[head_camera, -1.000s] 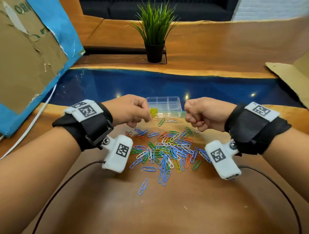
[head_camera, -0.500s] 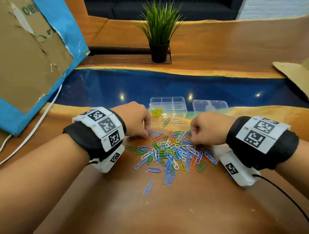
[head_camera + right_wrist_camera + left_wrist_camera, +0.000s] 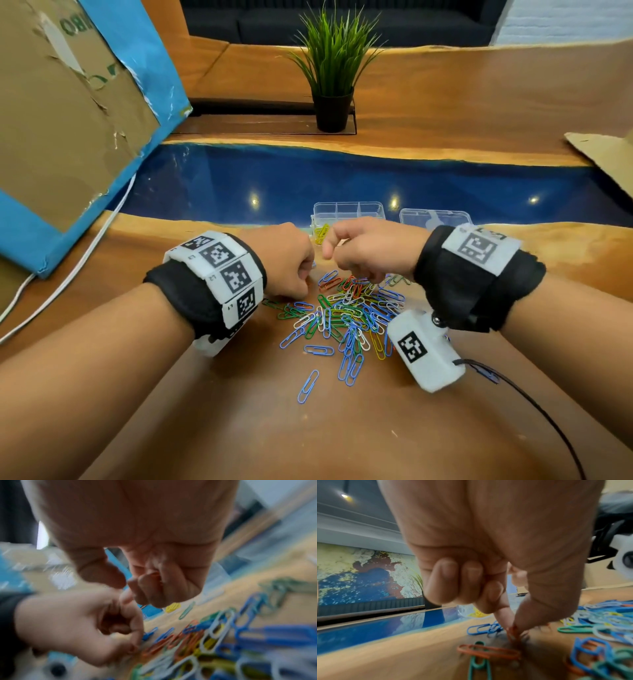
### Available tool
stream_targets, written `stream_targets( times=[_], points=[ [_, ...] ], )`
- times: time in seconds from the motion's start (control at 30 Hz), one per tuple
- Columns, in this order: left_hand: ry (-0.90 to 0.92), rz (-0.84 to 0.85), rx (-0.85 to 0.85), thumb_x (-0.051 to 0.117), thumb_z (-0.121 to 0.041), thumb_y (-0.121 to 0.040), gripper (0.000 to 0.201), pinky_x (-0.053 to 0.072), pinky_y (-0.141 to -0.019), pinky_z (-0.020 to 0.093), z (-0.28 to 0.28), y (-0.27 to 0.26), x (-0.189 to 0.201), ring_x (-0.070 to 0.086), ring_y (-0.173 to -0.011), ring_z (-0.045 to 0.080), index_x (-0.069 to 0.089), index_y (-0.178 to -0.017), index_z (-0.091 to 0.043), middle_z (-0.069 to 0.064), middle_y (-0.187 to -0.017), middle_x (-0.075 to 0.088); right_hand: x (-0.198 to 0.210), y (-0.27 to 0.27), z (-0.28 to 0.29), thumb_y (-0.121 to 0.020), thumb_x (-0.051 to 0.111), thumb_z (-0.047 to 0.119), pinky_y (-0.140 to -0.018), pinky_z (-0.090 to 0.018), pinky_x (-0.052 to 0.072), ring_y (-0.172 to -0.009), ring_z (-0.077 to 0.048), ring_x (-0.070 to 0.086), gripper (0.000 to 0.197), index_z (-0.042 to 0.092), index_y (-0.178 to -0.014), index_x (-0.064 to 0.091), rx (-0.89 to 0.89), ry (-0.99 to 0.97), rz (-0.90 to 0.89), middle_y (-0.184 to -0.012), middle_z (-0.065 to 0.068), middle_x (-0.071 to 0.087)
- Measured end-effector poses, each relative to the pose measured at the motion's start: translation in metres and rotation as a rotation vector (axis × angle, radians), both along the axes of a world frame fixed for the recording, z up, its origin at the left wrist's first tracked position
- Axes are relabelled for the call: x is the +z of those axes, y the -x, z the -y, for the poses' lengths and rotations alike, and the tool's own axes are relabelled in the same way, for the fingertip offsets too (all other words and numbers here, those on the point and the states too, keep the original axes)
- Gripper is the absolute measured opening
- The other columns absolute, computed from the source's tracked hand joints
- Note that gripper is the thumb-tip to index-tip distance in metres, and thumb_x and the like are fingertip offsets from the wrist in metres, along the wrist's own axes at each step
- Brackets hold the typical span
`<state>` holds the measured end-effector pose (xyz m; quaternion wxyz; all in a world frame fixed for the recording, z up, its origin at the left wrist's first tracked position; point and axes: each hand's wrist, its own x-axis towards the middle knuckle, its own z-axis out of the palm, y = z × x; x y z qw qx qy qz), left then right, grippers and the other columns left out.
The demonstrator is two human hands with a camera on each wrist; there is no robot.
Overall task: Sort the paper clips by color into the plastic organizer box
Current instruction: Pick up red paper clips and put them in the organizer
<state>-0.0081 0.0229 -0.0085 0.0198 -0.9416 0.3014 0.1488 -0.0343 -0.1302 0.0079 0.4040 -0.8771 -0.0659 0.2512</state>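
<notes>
A heap of coloured paper clips (image 3: 349, 315) lies on the wooden table. Behind it stands the clear organizer box (image 3: 347, 209), with yellow clips (image 3: 321, 234) in its front left compartment. My left hand (image 3: 291, 265) is down at the heap's far left edge. In the left wrist view its thumb and forefinger (image 3: 513, 626) pinch an orange clip (image 3: 513, 632) that still touches the table. My right hand (image 3: 330, 250) is lifted above the heap's far edge, just in front of the box, its fingers curled. The blurred right wrist view shows a thin pale clip tip (image 3: 143, 606) under its fingers.
The box's clear lid (image 3: 435, 217) lies to the right of the box. A potted plant (image 3: 334, 68) stands at the back, a cardboard panel (image 3: 61, 113) leans at the left and a cardboard flap (image 3: 606, 154) lies at the right. A white cable (image 3: 68, 277) runs along the left.
My right hand has lifted off the heap and moved left and forward toward the box. My left hand stays low at the heap's left edge.
</notes>
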Motion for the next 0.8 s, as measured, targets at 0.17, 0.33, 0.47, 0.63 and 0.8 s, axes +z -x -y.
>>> stream_targets(
  times=[0.17,0.33,0.47,0.63,0.8],
  points=[
    [0.07,-0.036,0.079,0.059,-0.028,-0.073,0.017,0.04,-0.055,0.023,-0.004,-0.002,-0.003,0.05,-0.065,0.018,0.05,-0.06,-0.022,-0.006,-0.058,0.049,-0.007,0.003,-0.018,-0.082,0.063,0.024,-0.065,-0.02,0.035,-0.074,-0.012,0.048,0.015,0.022,-0.096,0.069,0.273,0.524,0.348,-0.073,0.007,0.052],
    [0.445,-0.391,0.353,0.047,-0.017,-0.083,0.022,0.035,-0.047,0.022,-0.016,-0.012,0.008,0.04,-0.051,0.016,0.047,-0.062,-0.016,-0.001,-0.06,0.055,-0.013,-0.003,-0.023,-0.083,0.06,0.021,-0.066,-0.021,0.036,-0.077,-0.016,0.05,0.014,0.018,-0.092,0.072,0.313,0.581,0.381,-0.079,0.003,0.056],
    [0.817,-0.629,0.53,0.033,-0.003,-0.082,0.02,0.017,-0.042,0.014,-0.019,-0.012,0.012,0.021,-0.039,0.01,0.045,-0.07,-0.014,0.002,-0.054,0.038,-0.012,-0.004,-0.024,-0.083,0.056,0.024,-0.065,-0.023,0.038,-0.074,-0.019,0.051,0.013,0.017,-0.077,0.065,0.346,0.567,0.343,-0.07,0.002,0.056],
    [1.015,-0.738,0.614,0.034,-0.006,-0.085,0.025,0.025,-0.036,0.013,-0.014,-0.016,0.012,0.031,-0.037,0.009,0.054,-0.071,-0.012,-0.002,-0.053,0.036,0.003,-0.013,-0.007,-0.087,0.047,0.023,-0.054,-0.026,0.04,-0.056,-0.018,0.049,0.023,0.016,-0.065,0.047,0.06,0.228,0.087,-0.062,0.0,0.053],
    [1.018,-0.773,0.693,0.034,-0.006,-0.083,0.018,0.026,-0.034,0.014,-0.004,-0.021,0.01,0.032,-0.04,0.01,0.044,-0.07,-0.013,0.001,-0.059,0.039,0.004,-0.016,0.01,-0.083,0.047,0.009,-0.043,-0.022,0.037,-0.052,-0.017,0.045,0.017,0.011,-0.066,0.048,-0.086,-0.002,-0.07,-0.064,-0.006,0.055]
  ],
)
